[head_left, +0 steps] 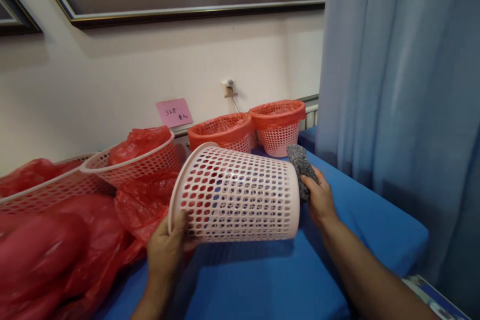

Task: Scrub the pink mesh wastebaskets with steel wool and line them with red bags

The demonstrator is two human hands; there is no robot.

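Beside red bags (93, 230), left fingers (179, 226) clamp a pink basket (240, 197), right fingers (312, 186) a grey cloth (299, 164).

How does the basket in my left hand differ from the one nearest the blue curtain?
The held basket is tipped onto its side; the far basket stands upright. The held basket's rim is bare; the far basket's is covered by a red bag. The left hand grips the held basket; no hand touches the far basket. Both are pale, with rows of holes.
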